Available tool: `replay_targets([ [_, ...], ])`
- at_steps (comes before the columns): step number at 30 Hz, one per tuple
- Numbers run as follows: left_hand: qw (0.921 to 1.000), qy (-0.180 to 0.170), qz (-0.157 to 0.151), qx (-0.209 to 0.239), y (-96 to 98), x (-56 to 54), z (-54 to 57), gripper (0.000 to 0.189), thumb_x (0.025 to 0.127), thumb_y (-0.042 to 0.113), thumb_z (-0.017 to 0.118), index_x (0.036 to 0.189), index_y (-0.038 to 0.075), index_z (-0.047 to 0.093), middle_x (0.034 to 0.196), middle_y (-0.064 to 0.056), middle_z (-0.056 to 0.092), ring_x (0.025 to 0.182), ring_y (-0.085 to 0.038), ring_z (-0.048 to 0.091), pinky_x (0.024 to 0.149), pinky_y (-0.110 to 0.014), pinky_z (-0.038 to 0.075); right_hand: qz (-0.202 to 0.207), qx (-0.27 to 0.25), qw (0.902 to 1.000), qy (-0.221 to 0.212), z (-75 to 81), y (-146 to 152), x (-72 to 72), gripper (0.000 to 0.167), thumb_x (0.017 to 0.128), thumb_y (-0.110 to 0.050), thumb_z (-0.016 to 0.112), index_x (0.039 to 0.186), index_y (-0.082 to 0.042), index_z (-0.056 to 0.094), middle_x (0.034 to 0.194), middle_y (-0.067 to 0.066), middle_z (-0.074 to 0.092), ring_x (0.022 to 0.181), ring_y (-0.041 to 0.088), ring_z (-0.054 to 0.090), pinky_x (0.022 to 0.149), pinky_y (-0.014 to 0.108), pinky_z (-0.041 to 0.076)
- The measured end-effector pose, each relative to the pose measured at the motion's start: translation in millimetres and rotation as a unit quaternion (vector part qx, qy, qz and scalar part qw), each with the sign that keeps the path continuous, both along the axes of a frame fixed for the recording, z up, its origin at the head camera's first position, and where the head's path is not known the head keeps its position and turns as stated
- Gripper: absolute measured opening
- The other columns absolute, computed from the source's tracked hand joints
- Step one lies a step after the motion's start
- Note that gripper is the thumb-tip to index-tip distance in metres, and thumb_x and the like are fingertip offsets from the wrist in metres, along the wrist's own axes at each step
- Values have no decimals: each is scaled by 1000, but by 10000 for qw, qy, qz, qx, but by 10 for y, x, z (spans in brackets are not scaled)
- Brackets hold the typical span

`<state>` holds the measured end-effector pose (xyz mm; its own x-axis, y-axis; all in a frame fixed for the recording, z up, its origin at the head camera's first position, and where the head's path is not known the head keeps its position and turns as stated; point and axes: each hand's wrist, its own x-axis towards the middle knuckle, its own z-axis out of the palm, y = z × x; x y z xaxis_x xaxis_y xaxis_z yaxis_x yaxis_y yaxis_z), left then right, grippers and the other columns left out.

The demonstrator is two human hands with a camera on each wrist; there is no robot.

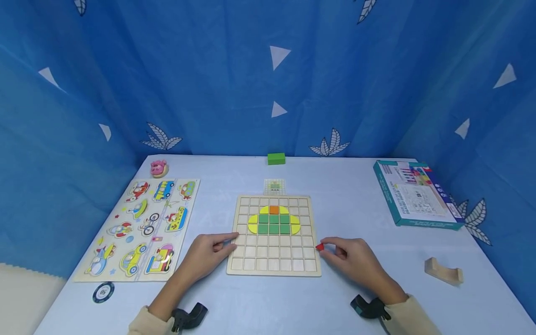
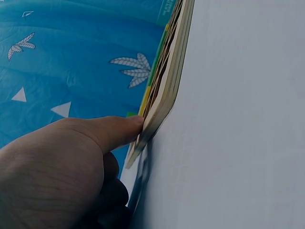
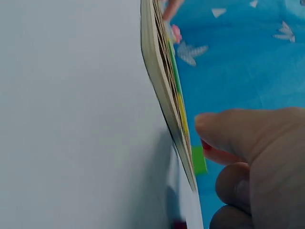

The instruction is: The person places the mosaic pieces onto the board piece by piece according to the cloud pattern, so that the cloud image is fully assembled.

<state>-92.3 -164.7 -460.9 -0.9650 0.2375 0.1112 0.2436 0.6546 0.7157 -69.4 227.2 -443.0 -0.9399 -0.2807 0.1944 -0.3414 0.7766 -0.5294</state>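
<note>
A square wooden grid board (image 1: pixel 261 265) lies on the table. On it, green, yellow and orange pieces form a domed pattern (image 1: pixel 274 224) in the upper middle. My left hand (image 1: pixel 205 253) rests at the board's left edge, thumb and index finger extended and touching the rim, the thumb on the edge (image 2: pixel 157 117) in the left wrist view. Just off the board's right edge, my right hand (image 1: pixel 356 260) pinches a small red piece (image 1: pixel 320 247) between thumb and index finger. In the right wrist view the thumb mostly hides that red piece (image 3: pixel 206 145).
Behind the board lie a small pattern card (image 1: pixel 274 186) and a green block (image 1: pixel 276 159). To the left are a vehicle picture puzzle (image 1: pixel 121 211), a pink toy (image 1: pixel 159 168) and a round chip (image 1: pixel 103 292). A box (image 1: pixel 418 195) and a curved wooden block (image 1: pixel 444 271) stand right.
</note>
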Motion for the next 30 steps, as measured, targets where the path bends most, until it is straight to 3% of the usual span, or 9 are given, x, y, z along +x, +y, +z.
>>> replay_targets([
  [8,10000,60,-21,-31,8,-34,18,28,93,26,78,121,21,78,49,15,29,46,-3,23,50,-22,24,467,-476,9978,13,10,-232,-55,23,87,-25,84,108,-16,80,53,-21,32,48,-2,31,47,19,25],
  [15,10000,-6,-22,-54,6,-29,29,28,93,27,78,121,21,77,49,14,30,46,-3,25,50,-22,25,953,-308,9949,142,69,-596,-185,22,89,-26,82,108,-17,80,53,-20,31,48,-3,29,49,19,25],
  [21,10000,18,3,-16,-10,-4,-3,28,93,26,78,120,22,78,49,15,30,47,-3,24,50,-22,25,1249,-165,9917,244,15,-949,-331,17,91,-28,78,107,-20,80,50,-21,30,46,-2,32,49,20,27],
  [30,10000,21,-1,-52,-1,-5,3,27,92,26,79,119,22,78,49,15,29,47,-2,24,50,-22,25,1363,-64,9900,354,-77,-1210,-451,18,93,-26,76,110,-20,80,50,-18,35,46,-1,36,48,21,31],
])
